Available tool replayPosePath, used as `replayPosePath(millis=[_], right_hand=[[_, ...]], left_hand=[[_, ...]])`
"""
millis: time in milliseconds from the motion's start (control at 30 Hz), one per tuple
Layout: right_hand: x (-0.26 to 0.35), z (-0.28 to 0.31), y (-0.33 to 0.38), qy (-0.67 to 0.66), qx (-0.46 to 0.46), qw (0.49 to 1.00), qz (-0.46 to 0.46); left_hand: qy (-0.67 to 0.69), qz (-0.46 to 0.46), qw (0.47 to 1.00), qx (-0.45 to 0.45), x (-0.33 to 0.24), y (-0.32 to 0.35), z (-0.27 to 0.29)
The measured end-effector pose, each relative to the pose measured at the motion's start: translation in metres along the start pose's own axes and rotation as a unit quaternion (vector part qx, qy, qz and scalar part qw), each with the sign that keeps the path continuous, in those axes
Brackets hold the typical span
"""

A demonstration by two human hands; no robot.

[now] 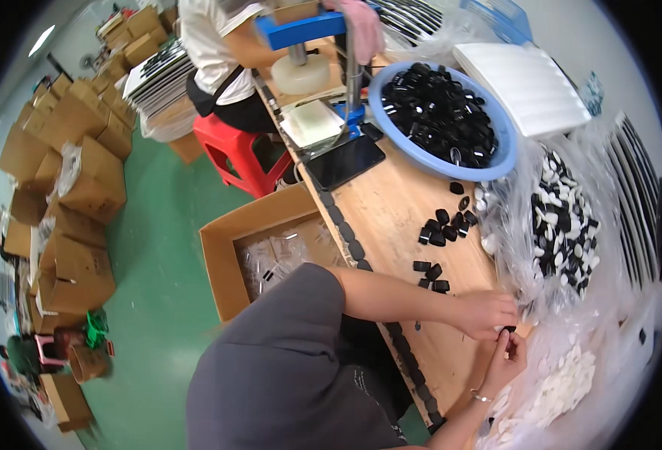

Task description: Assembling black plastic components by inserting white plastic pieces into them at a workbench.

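Note:
My left hand (485, 313) and my right hand (507, 358) meet over the right edge of the wooden table. Fingers of both are pinched on a small black cap-like piece (509, 328), mostly hidden by the fingertips. A bracelet circles my right wrist. Just left of my left hand, a small group of black caps (434, 276) lies on the wood. Farther up sits another loose group of black caps (443, 229). Beside my right hand, white oval pieces (564, 386) are heaped on clear plastic.
A blue basin (511, 154) full of glossy black caps stands beyond the loose ones, near a dark tablet-like slab (344, 163) and a blue press (301, 30). Mixed black and white pieces (564, 217) fill a plastic bag at right. A cardboard box (222, 259) adjoins the table. Another person sits on a red stool (233, 154).

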State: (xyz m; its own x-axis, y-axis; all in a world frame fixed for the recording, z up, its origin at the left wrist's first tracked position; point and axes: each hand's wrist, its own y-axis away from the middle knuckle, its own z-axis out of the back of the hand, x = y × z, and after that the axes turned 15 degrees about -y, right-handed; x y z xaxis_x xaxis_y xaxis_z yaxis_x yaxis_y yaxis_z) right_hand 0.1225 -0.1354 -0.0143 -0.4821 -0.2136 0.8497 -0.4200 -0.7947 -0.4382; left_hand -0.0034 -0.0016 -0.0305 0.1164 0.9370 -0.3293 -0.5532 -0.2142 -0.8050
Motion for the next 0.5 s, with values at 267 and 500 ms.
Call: replayPosePath(millis=[267,500], right_hand=[[-0.01,-0.006,-0.013,-0.003,-0.018,1.0,-0.008],[-0.035,-0.002,-0.019,-0.016,0.012,0.999,0.028]], left_hand=[[-0.024,-0.008,0.999,0.024,0.013,-0.004,-0.01],[-0.096,-0.061,0.992,-0.048,0.027,-0.013,-0.03]])
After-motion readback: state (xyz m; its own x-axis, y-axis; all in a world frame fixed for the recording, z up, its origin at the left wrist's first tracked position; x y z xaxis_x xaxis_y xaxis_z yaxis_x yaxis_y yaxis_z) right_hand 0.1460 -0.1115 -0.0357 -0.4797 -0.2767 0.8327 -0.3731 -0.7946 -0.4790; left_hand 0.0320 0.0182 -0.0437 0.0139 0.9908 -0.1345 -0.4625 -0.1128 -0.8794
